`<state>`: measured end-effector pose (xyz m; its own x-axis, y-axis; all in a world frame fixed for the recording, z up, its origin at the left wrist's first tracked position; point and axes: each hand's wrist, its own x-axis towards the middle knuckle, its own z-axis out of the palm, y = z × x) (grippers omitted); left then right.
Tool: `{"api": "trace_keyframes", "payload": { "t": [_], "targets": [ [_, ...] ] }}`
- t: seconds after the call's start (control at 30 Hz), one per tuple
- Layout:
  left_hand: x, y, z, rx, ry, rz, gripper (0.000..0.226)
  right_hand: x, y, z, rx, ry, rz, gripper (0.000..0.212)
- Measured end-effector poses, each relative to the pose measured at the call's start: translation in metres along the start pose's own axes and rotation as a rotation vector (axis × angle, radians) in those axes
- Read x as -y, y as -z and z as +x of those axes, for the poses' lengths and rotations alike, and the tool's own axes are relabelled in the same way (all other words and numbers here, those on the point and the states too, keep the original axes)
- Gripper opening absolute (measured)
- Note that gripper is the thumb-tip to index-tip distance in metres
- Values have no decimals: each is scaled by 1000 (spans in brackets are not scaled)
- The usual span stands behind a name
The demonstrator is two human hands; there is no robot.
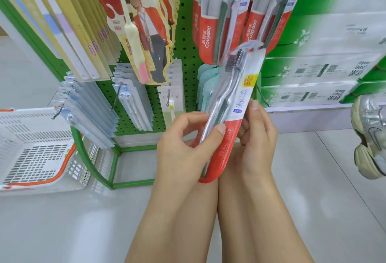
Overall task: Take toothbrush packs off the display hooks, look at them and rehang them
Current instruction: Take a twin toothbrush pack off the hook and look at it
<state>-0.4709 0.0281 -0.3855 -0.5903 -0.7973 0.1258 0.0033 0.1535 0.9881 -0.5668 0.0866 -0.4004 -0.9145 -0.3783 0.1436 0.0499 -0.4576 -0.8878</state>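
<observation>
Red-and-clear toothbrush pack (227,108) is tilting between both hands: left hand (183,143) is pinching its lower edge, right hand (258,137) is gripping the opposite side.

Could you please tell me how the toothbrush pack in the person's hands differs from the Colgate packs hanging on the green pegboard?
The held pack is off its hook, gripped by the left hand and right hand; the hanging packs sit on the pegboard. The held pack is tilted with its red end lowest; the hanging packs hang straighter. Both have red bases, clear fronts and dark brushes.
</observation>
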Motion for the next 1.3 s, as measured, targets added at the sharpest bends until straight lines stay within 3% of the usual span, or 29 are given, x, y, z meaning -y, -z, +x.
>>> {"api": "trace_keyframes", "payload": {
  "t": [0.13,0.23,0.43,0.6,0.73,0.93,1.07,1.2,1.3],
  "targets": [
    [-9,6,-1,264,240,-327,29,0,1,7,61,-132,11,37],
    [-7,11,0,356,344,-423,19,5,3,9,108,-217,60,33],
    [-5,19,6,263,440,-432,35,4,9,12,7,-206,183,20],
    [-6,20,4,284,292,-238,25,4,5,8,4,-129,110,16],
    [1,18,4,281,141,6,44,3,1,4,18,-100,94,17],
    [0,14,1,142,121,-5,26,3,2,4,90,-94,33,19],
    [-2,11,0,39,112,28,27,3,3,3,149,-81,17,23],
    [-2,11,-1,28,91,97,20,7,1,5,165,-90,-24,23],
    [-1,13,0,45,82,138,15,10,2,11,131,-168,-62,10]
  ]
}}
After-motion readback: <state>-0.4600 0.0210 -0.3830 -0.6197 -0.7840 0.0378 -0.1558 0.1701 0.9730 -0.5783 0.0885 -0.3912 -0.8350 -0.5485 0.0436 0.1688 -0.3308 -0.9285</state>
